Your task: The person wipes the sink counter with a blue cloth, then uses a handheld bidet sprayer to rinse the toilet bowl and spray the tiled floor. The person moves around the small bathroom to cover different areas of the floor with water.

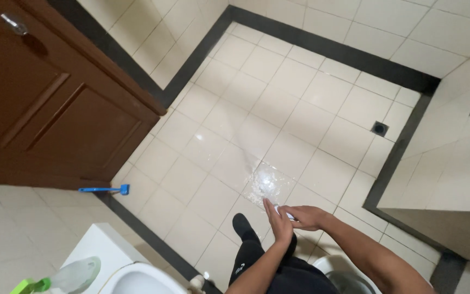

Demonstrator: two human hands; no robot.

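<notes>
Below, both hands meet over the tiled floor (278,98), near the middle of the view. The right hand (307,216) wraps its fingers around a small white object (289,215), which looks like a spray nozzle or bottle tip; most of it is hidden, so its exact kind cannot be told. The left hand (278,222) lies flat against that object with its fingers extended and unclenched, apparently steadying it from the near side. A thin stream of water (246,147) runs from the hands toward the far left, ending the other way in a wet patch (267,182) on the tiles just beyond the fingers. A black-socked foot (241,224) stands beside the patch. Far right, a floor drain (379,128) sits near the dark border strip. At the left, a blue brush (104,190) lies at the foot of the brown door (44,103). A toilet bowl (142,279) and a green-capped spray bottle (66,277) occupy the near left corner.
</notes>
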